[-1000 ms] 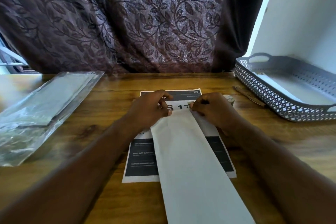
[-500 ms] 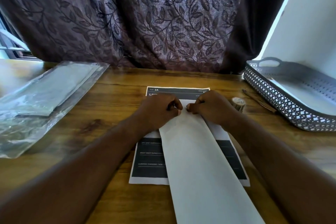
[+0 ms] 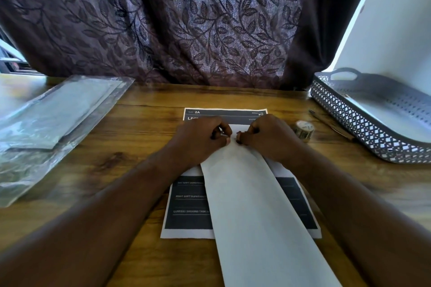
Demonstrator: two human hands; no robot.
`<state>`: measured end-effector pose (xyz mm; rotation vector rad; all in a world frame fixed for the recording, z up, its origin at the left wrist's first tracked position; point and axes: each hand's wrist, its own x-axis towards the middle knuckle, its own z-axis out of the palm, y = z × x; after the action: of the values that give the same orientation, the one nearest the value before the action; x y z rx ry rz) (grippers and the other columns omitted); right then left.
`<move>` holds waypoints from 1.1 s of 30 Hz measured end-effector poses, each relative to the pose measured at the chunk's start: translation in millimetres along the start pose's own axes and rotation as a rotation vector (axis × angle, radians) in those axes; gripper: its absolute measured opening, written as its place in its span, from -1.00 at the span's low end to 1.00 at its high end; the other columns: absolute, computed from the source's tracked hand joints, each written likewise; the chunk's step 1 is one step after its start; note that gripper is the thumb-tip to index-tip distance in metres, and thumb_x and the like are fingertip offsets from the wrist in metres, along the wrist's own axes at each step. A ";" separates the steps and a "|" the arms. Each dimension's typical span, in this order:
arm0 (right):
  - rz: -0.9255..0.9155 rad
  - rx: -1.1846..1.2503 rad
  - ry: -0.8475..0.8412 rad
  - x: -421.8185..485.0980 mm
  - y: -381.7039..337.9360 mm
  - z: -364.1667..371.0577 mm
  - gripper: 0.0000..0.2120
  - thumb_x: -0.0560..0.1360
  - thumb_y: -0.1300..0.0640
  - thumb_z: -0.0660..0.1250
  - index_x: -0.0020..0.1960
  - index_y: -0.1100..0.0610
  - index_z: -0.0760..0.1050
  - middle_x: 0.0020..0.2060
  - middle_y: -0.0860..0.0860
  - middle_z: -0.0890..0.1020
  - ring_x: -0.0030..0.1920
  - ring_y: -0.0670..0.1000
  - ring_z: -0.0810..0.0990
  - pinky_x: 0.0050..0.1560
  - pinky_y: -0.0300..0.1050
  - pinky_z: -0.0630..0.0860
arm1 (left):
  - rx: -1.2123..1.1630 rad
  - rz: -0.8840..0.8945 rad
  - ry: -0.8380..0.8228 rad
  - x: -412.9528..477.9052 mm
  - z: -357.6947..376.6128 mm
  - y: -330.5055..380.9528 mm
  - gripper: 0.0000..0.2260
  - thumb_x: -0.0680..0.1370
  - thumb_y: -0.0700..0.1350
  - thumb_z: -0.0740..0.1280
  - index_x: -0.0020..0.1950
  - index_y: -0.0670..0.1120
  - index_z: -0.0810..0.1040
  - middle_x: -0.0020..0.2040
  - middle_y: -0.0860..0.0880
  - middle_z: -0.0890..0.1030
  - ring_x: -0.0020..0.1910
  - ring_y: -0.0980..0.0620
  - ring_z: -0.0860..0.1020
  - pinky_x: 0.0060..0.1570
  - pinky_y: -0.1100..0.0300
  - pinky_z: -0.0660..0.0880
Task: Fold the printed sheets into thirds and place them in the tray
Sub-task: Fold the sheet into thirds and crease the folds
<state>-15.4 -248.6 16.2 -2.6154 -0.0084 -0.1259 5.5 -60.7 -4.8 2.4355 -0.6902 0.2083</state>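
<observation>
White paper is what both hands are on: a long white strip [image 3: 251, 205], blank side up, lies lengthwise over a printed sheet [image 3: 189, 205] on the wooden table [image 3: 140, 123], with its near end running out of the bottom of the head view. The left hand [image 3: 200, 140] and right hand [image 3: 270, 137] meet at the strip's far end, fingers curled, thumb and forefinger tips pinching that edge, the 2 hands almost touching. I read this as the folding step, the far end being squared or creased; whether the strip is already in 3 panels I cannot tell. My guess is that the next move needs the edge held aligned while a finger runs along the fold, since thin paper skews easily, and then a carry to the right. The grey lattice tray [image 3: 363, 133] sits well apart on the right with a pale flat layer on its floor, probably folded paper, count unclear. On the left a clear plastic sleeve [image 3: 58, 119] holds flat pale sheets. A tape roll [image 3: 303, 129] stands just beside the right hand.
</observation>
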 end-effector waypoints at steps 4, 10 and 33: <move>-0.005 -0.071 0.030 -3.0 -3.0 0.1 -0.72 0.54 -0.07 0.40 -0.19 0.12 0.63 -0.38 -0.05 0.53 -0.35 -0.09 0.48 -0.41 -0.21 0.26 | 0.008 0.016 0.008 -1.9 -0.5 1.9 -0.91 0.58 0.02 0.36 0.08 0.15 0.55 -0.23 0.20 0.52 -0.22 0.28 0.46 -0.10 0.17 0.29; 0.001 -0.124 0.090 -4.1 -6.5 3.3 -0.72 0.51 -0.08 0.42 -0.24 0.08 0.50 -0.42 -0.08 0.44 -0.39 -0.11 0.42 -0.44 -0.19 0.22 | 0.007 0.025 0.027 -3.2 -0.9 2.8 -0.91 0.56 0.03 0.37 0.05 0.15 0.55 -0.22 0.14 0.57 -0.22 0.29 0.49 -0.21 0.24 0.29; 0.019 0.019 -0.002 -14.2 -6.4 -11.0 -0.68 0.42 -0.09 0.53 -0.07 0.15 0.60 -0.18 0.01 0.64 -0.25 -0.08 0.52 -0.29 -0.16 0.42 | 0.427 0.212 0.002 -4.8 -9.2 18.0 -0.74 0.63 0.16 0.21 0.16 0.18 0.65 -0.04 0.16 0.49 0.06 0.10 0.53 -0.01 0.09 0.22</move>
<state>-30.7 -248.3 27.5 -2.5963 0.0142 -0.1167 -7.8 -65.7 10.3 2.7574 -0.9872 0.4858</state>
